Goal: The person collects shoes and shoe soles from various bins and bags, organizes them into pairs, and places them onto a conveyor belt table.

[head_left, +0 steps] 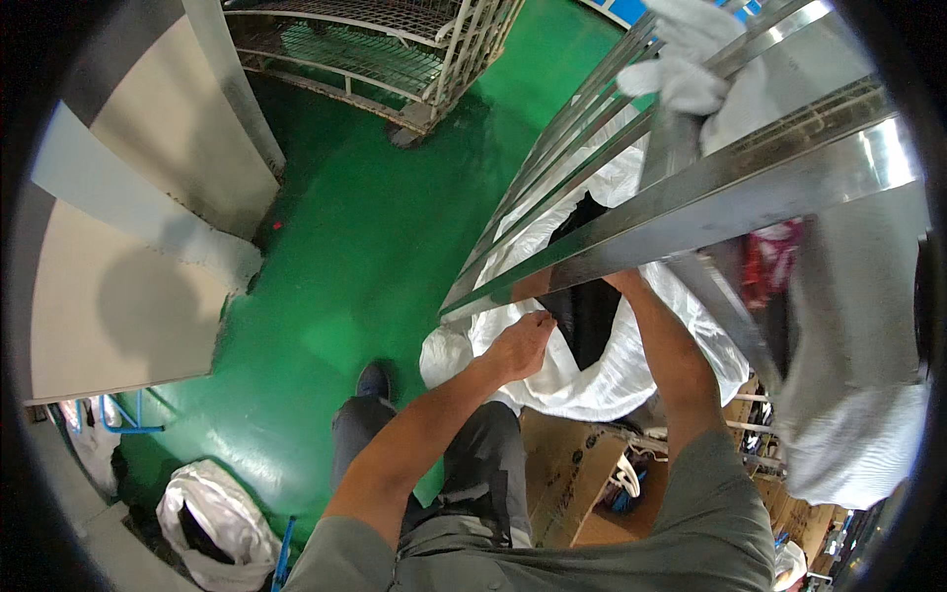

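White plastic sack (602, 370): my left hand (521, 345) pinches its rim; my right hand is hidden behind the steel rail (691, 212), grip unclear.

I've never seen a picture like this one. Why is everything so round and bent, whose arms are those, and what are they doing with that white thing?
There is no machine here: the picture comes from a wide-angle camera worn on a person's head, looking down. That lens bends straight lines, so the metal bars curve. The two forearms rising from the lower edge are the person's own.

The left hand pinches the rim of a big white sack, which stands open on the green floor with something dark inside. The right hand reaches up to the same rim, but a shiny metal rail of a cage trolley hides most of it, so its grip cannot be judged.

Below are the person's grey trousers and one shoe. Cardboard boxes stand beside the sack, another white bag lies at lower left, and a second wire cage is at the top.
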Tool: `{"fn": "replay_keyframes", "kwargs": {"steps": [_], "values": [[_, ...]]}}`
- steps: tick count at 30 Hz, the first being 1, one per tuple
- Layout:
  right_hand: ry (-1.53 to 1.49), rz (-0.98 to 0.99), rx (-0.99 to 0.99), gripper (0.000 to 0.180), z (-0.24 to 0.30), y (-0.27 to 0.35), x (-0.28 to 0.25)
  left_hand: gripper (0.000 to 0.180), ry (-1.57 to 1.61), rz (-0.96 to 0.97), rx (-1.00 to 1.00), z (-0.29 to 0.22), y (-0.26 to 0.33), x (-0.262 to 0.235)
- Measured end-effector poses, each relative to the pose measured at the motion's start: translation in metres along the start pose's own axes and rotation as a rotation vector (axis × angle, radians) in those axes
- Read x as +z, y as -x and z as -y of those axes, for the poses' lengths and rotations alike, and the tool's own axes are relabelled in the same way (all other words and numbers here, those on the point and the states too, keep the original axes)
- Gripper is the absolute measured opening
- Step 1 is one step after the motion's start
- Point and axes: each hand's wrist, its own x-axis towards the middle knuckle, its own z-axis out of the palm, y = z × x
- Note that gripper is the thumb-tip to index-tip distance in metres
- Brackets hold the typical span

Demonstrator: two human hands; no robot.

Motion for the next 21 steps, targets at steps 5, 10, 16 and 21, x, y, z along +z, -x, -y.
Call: {"fn": "replay_keyframes", "kwargs": {"steps": [5, 10, 16, 21], "values": [[0.038, -0.182, -0.059, 0.035, -0.038, -0.075, -0.014, 0.047, -0.293, 0.222, -0.132, 0.066, -0.062, 0.029], [-0.039, -0.131, -0.044, 0.031, -0.036, -0.118, -0.056, 0.066, -0.527, -0.324, -0.308, 0.070, -0.074, 0.007], [-0.067, 0.026, 0.101, 0.031, 0.040, -0.132, -0.087, 0.072, -0.221, -0.572, -0.216, 0.041, -0.092, -0.018], [-0.028, -0.036, -0.005, 0.031, 0.028, -0.146, -0.079, 0.046, -0.198, -0.344, -0.261, 0.035, -0.105, -0.022]]}}
